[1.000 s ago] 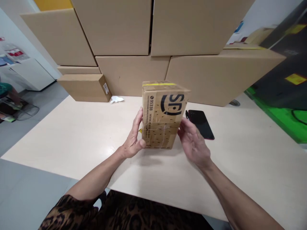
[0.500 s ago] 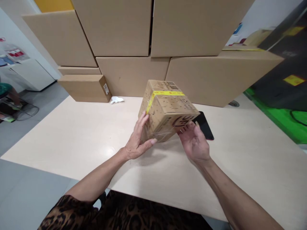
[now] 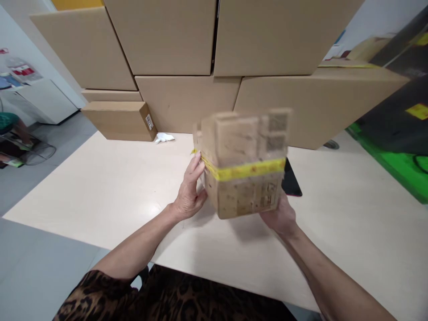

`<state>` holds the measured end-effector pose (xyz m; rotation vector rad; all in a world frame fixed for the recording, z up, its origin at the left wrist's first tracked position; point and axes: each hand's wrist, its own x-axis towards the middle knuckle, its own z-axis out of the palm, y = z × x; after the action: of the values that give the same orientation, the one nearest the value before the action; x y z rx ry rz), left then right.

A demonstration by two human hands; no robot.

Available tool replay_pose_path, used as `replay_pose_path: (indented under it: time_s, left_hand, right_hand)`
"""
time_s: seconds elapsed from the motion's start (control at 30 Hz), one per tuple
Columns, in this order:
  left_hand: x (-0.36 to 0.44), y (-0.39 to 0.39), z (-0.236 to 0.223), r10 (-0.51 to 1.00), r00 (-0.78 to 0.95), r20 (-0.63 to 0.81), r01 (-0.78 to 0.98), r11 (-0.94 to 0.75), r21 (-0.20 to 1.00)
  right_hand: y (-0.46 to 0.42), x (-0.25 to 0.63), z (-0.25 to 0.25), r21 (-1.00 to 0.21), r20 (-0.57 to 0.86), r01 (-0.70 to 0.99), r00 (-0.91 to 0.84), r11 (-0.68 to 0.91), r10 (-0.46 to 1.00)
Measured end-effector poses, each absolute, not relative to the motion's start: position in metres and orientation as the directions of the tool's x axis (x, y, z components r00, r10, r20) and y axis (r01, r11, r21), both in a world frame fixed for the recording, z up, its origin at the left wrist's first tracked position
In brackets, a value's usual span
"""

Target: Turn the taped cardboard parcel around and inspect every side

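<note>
A cardboard box [image 3: 247, 191] with a band of yellow tape is held tilted above the table, somewhat blurred by motion. My left hand [image 3: 190, 191] presses against its left side, fingers along the edge near the tape and thumb lower down. Under the lower right of the box, my right hand [image 3: 281, 216] supports it; those fingers are hidden behind the cardboard. A dark flat phone or tablet [image 3: 291, 178] lies on the table behind the right side of the box, partly covered by it.
Large cardboard boxes [image 3: 187, 104] are stacked along the table's [image 3: 110, 187] back edge. At the back left stand a smaller closed carton [image 3: 117, 122] with a label and a crumpled white tissue [image 3: 164, 137]. A part of another person [image 3: 13, 122] shows at far left.
The box has been turned between my hands, so its taped face now points towards me and the printed side is out of sight. My right hand has gone further beneath it.
</note>
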<state>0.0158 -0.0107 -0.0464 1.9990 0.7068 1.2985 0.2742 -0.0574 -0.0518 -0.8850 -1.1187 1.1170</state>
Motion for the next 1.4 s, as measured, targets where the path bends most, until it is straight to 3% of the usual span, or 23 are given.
replay_pose_path:
  time_s: [0.13,0.3,0.4,0.5,0.6,0.7,0.77,0.93,1.07,1.3,1.4]
  left_hand:
    - [0.015,-0.015,-0.038,0.640,0.397,0.659,0.066,-0.735,0.674]
    - [0.019,-0.024,-0.032,0.820,0.323,0.473,0.009,-0.502,0.865]
    - [0.020,-0.021,-0.034,0.874,0.294,0.386,0.034,-0.413,0.910]
    - [0.018,-0.016,-0.038,0.866,0.373,0.334,0.026,-0.369,0.929]
    - [0.015,-0.014,-0.039,0.780,0.448,0.436,0.052,-0.510,0.858]
    - [0.013,-0.013,-0.037,0.607,0.494,0.623,0.074,-0.743,0.665]
    - [0.012,-0.012,-0.035,0.527,0.498,0.689,0.049,-0.810,0.585]
    - [0.015,-0.015,-0.035,0.589,0.448,0.673,-0.002,-0.752,0.659]
    - [0.017,-0.017,-0.035,0.664,0.428,0.613,0.073,-0.701,0.709]
    - [0.014,-0.010,-0.032,0.474,0.483,0.736,0.105,-0.866,0.488]
    - [0.016,-0.012,-0.033,0.516,0.475,0.713,0.073,-0.830,0.552]
  right_hand:
    - [-0.049,0.276,-0.051,-0.942,0.115,-0.299,0.147,0.155,0.982]
    - [-0.041,0.271,-0.039,-0.951,0.187,-0.225,0.128,0.213,0.974]
    - [-0.044,0.265,-0.034,-0.968,0.188,-0.168,0.022,0.189,0.982]
    - [-0.048,0.264,-0.033,-0.968,0.212,-0.137,0.003,0.211,0.977]
    - [-0.050,0.269,-0.032,-0.954,0.265,-0.127,0.072,0.272,0.962]
    - [-0.049,0.275,-0.028,-0.933,0.264,-0.231,0.089,0.278,0.960]
    - [-0.047,0.277,-0.026,-0.911,0.250,-0.312,0.097,0.268,0.963]
    - [-0.044,0.271,-0.028,-0.923,0.216,-0.303,0.107,0.239,0.971]
    - [-0.047,0.267,-0.030,-0.923,0.239,-0.295,0.063,0.247,0.969]
    - [-0.045,0.266,-0.029,-0.887,0.251,-0.344,0.202,0.309,0.947]
    - [-0.045,0.263,-0.030,-0.861,0.268,-0.391,0.196,0.326,0.943]
